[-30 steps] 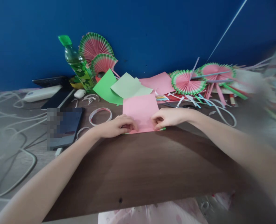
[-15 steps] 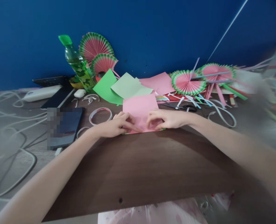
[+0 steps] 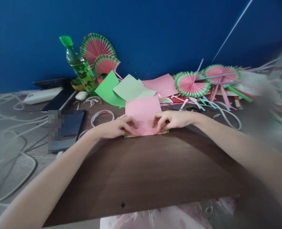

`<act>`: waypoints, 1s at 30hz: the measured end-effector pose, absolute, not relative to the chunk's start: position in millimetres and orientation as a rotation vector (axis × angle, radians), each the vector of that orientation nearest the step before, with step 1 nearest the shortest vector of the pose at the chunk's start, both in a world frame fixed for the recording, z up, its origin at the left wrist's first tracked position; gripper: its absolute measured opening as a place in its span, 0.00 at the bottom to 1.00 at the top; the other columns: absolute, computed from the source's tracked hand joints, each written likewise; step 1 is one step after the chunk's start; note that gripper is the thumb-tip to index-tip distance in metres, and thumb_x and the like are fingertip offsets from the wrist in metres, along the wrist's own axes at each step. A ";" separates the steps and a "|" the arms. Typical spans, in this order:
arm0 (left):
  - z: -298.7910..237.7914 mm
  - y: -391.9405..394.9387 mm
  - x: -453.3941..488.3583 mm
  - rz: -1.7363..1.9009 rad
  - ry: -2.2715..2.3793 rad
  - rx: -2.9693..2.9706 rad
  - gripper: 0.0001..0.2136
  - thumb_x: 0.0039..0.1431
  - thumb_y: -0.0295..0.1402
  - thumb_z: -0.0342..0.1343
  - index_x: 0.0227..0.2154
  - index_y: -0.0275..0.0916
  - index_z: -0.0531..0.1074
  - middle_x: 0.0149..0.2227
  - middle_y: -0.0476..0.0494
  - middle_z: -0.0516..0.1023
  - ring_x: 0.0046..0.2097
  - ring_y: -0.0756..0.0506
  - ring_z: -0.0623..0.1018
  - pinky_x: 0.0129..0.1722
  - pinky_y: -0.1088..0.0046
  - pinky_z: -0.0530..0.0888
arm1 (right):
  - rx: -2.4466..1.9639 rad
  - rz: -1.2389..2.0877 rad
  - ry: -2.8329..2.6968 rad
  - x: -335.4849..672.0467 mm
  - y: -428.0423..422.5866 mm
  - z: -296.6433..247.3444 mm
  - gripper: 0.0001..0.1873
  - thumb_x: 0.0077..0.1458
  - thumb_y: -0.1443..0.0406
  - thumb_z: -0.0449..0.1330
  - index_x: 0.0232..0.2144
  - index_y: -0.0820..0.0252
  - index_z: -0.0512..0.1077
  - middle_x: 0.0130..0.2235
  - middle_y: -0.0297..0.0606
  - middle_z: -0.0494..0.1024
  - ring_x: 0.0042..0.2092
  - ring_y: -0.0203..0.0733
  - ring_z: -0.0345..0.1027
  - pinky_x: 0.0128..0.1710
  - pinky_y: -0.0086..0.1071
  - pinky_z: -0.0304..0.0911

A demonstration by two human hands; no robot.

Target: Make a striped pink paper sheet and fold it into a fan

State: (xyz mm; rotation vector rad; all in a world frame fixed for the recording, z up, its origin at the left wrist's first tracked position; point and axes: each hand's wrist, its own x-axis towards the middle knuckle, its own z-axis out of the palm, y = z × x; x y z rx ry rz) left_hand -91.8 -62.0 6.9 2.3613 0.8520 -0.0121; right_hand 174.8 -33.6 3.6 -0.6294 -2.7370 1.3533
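Note:
A pink sheet of paper (image 3: 143,109) lies flat on the dark brown table (image 3: 145,168), with green showing along its near edge. My left hand (image 3: 123,125) is curled at the sheet's near left part, thumb and fingers closed on the edge. On the other side, my right hand (image 3: 171,121) pinches the near edge towards the right corner, fingertips pressed down. A gap of bare pink paper lies between the two hands. What the fingertips hold under the edge is partly hidden.
Behind the sheet lie light green paper (image 3: 132,89), bright green paper (image 3: 109,90) and another pink sheet (image 3: 162,85). Pleated paper fans (image 3: 192,84) rest at the right. A tape roll (image 3: 103,118), a tablet (image 3: 71,128), cables and a green bottle (image 3: 80,66) are at the left.
My fingertips have moved apart along the near edge of the pink paper: the left ones slightly left, the right ones slightly right. The sheet has hardly moved.

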 end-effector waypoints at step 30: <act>15.1 -77.0 -78.4 0.137 1.012 2.539 0.09 0.51 0.37 0.55 0.33 0.38 0.69 0.34 0.47 0.70 0.40 0.47 0.68 0.40 0.73 0.65 | -0.636 1.254 -2.902 176.4 -37.9 25.6 0.11 0.49 0.65 0.57 0.38 0.62 0.68 0.49 0.40 0.69 0.51 0.41 0.60 0.51 0.33 0.52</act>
